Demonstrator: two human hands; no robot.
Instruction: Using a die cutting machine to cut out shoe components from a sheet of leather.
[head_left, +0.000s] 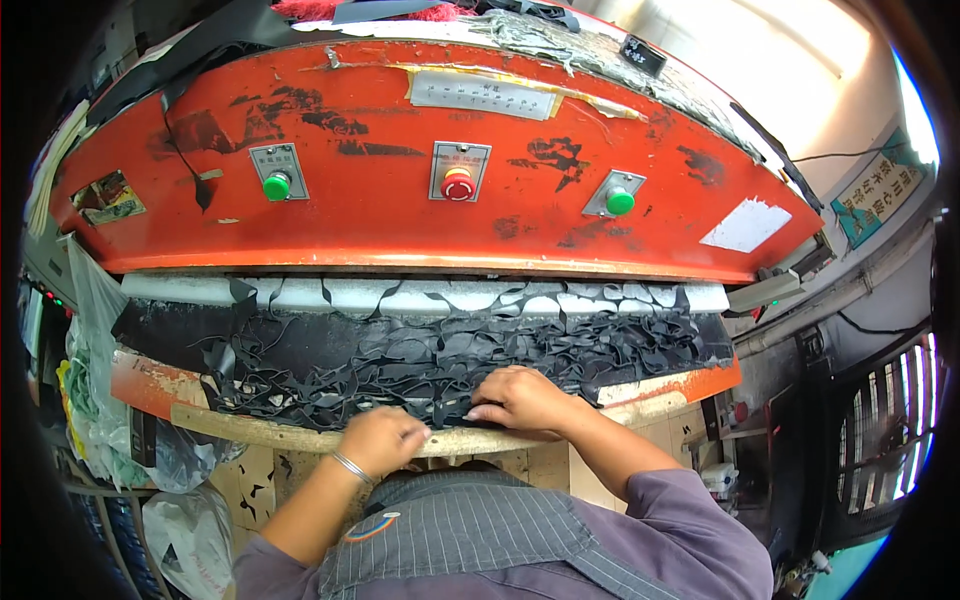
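A tangle of thin black offcut strips (440, 355) covers the black bed of a large red press (370, 215). At the bed's near edge, my left hand (383, 441) is closed, its fingers curled over the wooden front rail (270, 432); what they hold, if anything, cannot be made out. My right hand (522, 399) lies a little farther in, against the near side of the strips. Its fingers are bent inward and closed, and anything in them is hidden. Several strips trail back over a white foam-like block (400, 293) behind the bed.
The press front carries two green buttons (277, 186) and a red one (457, 184) between them. Plastic bags (185, 540) stand at the left. Black scraps (258, 490) lie on the floor below. A barred window (885, 430) is at the right.
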